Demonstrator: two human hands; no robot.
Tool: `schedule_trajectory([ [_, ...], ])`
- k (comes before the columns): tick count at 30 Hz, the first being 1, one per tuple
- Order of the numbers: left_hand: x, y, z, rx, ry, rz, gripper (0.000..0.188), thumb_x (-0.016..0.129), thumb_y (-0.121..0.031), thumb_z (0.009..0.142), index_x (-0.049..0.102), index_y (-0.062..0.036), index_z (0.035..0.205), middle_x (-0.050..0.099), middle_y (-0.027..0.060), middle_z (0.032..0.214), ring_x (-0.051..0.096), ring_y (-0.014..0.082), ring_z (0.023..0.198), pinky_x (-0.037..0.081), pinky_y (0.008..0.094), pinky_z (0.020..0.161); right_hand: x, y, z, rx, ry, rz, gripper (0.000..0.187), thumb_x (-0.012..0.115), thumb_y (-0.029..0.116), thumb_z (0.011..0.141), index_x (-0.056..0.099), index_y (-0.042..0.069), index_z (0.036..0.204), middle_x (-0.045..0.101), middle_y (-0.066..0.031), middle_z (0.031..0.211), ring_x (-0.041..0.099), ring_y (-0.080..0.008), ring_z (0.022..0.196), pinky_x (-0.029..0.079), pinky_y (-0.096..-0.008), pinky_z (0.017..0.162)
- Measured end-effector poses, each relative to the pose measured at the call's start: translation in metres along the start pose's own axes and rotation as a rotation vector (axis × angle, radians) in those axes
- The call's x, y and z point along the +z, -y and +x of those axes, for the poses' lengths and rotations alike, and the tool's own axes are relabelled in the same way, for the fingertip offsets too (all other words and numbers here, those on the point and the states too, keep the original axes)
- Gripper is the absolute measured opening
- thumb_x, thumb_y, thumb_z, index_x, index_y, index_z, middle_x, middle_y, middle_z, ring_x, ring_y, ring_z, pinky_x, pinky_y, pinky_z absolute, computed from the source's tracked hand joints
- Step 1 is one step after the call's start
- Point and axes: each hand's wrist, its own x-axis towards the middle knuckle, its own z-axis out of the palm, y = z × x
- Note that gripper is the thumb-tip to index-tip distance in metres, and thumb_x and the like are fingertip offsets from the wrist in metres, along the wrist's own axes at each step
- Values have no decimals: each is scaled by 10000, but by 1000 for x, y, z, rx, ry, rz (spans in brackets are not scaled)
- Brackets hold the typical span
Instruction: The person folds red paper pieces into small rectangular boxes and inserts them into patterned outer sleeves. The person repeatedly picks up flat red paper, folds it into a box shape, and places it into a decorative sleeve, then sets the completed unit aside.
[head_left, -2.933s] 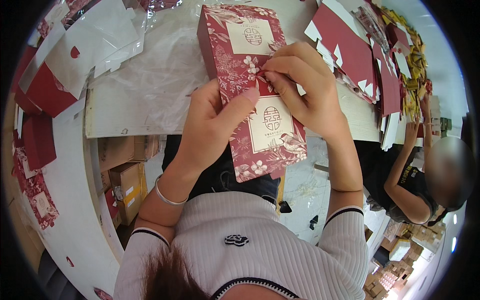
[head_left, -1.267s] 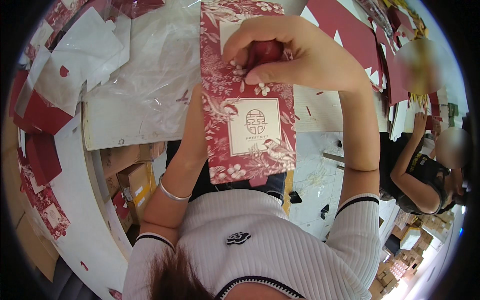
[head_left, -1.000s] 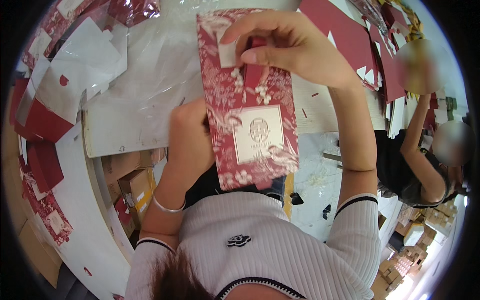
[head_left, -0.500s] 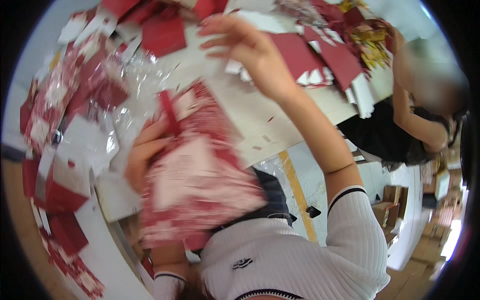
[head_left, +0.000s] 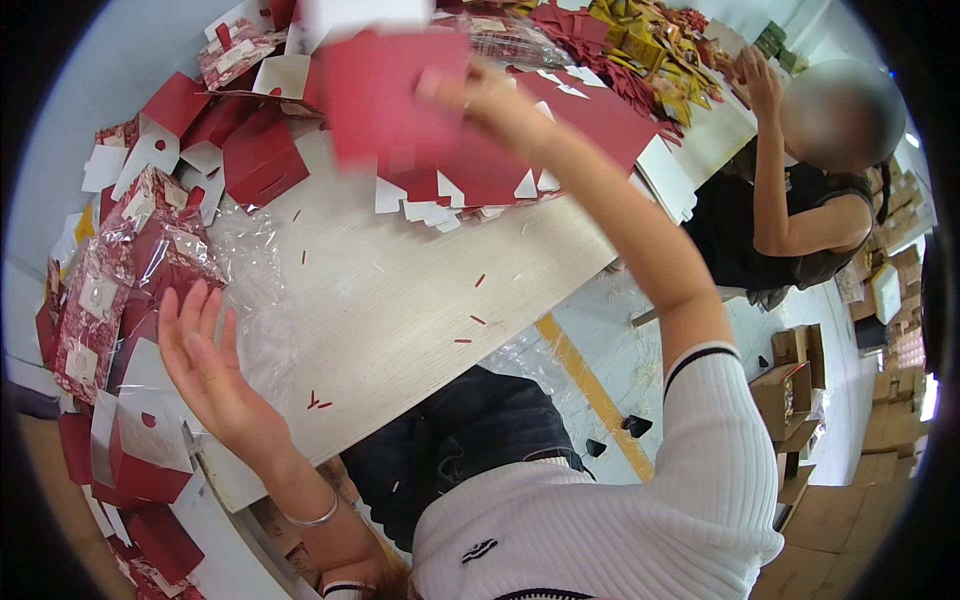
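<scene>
My right hand (head_left: 490,100) is up over the far side of the table, its fingers closed on the near edge of a red box (head_left: 395,95). The box is blurred by motion, with a white part at its top. Beneath it lie stacked flat red sheets (head_left: 590,110) with white tabs. My left hand (head_left: 215,370) is raised over the table's left side, palm up and fingers spread, holding nothing. Nearest to it are crumpled clear plastic film (head_left: 250,280) and patterned red-and-white packages (head_left: 95,295) in clear wrap.
Open red boxes (head_left: 265,150) with white insides pile up at the left and far left. Yellow and red wrapped pieces (head_left: 645,40) heap at the far right. Small red scraps (head_left: 318,402) dot the pale table (head_left: 400,320). A co-worker (head_left: 810,210) sits at right, near cardboard boxes (head_left: 780,400).
The patterned red-and-white package has left my left hand, which is now spread and empty. My right hand, empty before, now holds the red box. The view has shifted.
</scene>
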Motion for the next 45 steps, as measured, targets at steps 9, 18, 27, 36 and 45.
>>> schedule_trajectory([
  [9, 8, 13, -38, -231, 184, -29, 348, 476, -12, 848, 436, -14, 1193, 540, 144, 1093, 514, 85, 620, 453, 207, 587, -78, -27, 38, -66, 32, -1015, 710, 586, 550, 729, 487, -20, 1141, 509, -152, 1138, 476, -254, 1072, 375, -349, 903],
  [18, 57, 22, -37, 12, 571, 194, 423, 562, -2, 783, 448, -15, 1190, 454, 99, 1221, 422, 200, 1136, 335, 362, 964, -29, -66, 23, -532, -334, -1451, 546, 578, 550, 718, 543, 21, 848, 506, -127, 884, 473, -292, 867, 380, -394, 786],
  [27, 85, 26, -17, 363, 304, 635, 827, 696, -343, 677, 273, -33, 1316, 257, 266, 1314, 246, 433, 1220, 195, 567, 967, -4, 5, 1, -798, -473, -1168, 219, 676, 219, 669, 502, 87, 668, 538, -31, 686, 521, -235, 693, 319, -353, 648],
  [36, 117, 88, -24, 52, 562, 978, 942, 670, -527, 627, 269, -31, 1321, 234, 250, 1345, 193, 443, 1244, 166, 576, 989, 44, -47, -24, -796, -160, -1353, 183, 593, 239, 754, 540, 73, 700, 496, -72, 718, 503, -242, 721, 378, -355, 630],
  [45, 110, 85, -22, 63, 379, 806, 974, 765, -386, 559, 256, -64, 1324, 234, 260, 1330, 281, 448, 1187, 236, 508, 980, 65, -57, -35, -804, -131, -1470, 178, 591, 216, 749, 551, 51, 699, 521, -107, 727, 511, -281, 713, 388, -388, 623],
])
